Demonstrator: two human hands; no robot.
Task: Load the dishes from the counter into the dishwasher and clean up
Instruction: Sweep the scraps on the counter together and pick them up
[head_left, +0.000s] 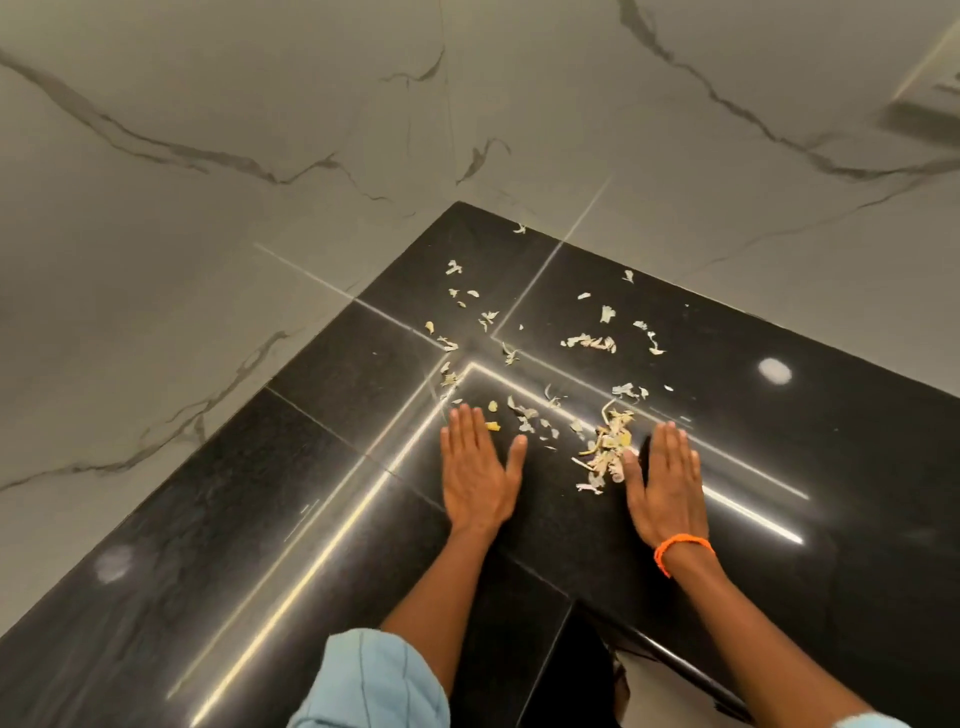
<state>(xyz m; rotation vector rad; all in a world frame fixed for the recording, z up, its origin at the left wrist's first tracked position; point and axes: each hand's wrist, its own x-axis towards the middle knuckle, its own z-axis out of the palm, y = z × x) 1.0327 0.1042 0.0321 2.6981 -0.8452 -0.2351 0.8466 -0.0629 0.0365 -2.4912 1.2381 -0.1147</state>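
Head view: looking down into the corner of a kitchen counter, both hands out in front.

Counter: black polished stone counter (779, 467) running into a corner, super shiny, with bright strip-light reflections crossing it.

Scraps: pale vegetable peelings (587, 341) scattered all over the corner area, some right up by the back edge, some mid-counter.

Pile: a thicker clump of peelings (608, 447) sits just beside the right hand's thumb, touching it or nearly so.

Yellow bit: a small yellow piece (492, 426) lies just off the left hand's index finger side.

Left hand: left hand (480, 473) lies flat, palm down on the counter, fingers straight and together, thumb spread out to the side. Not holding anything.

Right hand: right hand (667, 483) same deal, flat on the counter with straight fingers, thumb edge against the scrap clump. Nothing gripped.

Wrist: orange thread band (680, 548) on the right wrist.

Sleeve: light blue sleeve (374, 680) pushed up on the left arm.

Walls: grey-veined marble-look wall tiles (260, 156) on both sides of the corner.

Top right: part of a pale switch plate (930, 83), blurry.
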